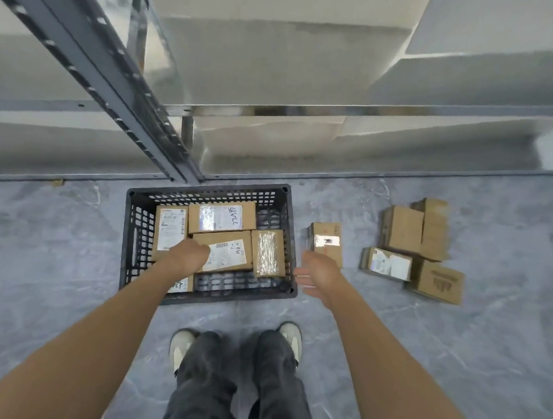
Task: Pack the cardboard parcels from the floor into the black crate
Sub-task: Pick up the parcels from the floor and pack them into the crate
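The black crate (135, 227) sits on the grey floor (41, 234) by my feet, its walls full of holes, with brown parcels lying flat inside, most with white labels; my left hand (190, 254) rests on the middle parcel (225, 250) in it, fingers curled, though I cannot tell if it grips. My right hand (319, 276) is open and empty just right of the crate, near a small parcel (327, 242); more parcels (415, 246) lie further right, blurry; my arm hides part of one near parcel (181, 285).

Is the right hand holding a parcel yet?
No, the right hand hangs open and empty beside the black crate, short of the nearest parcel on the floor.
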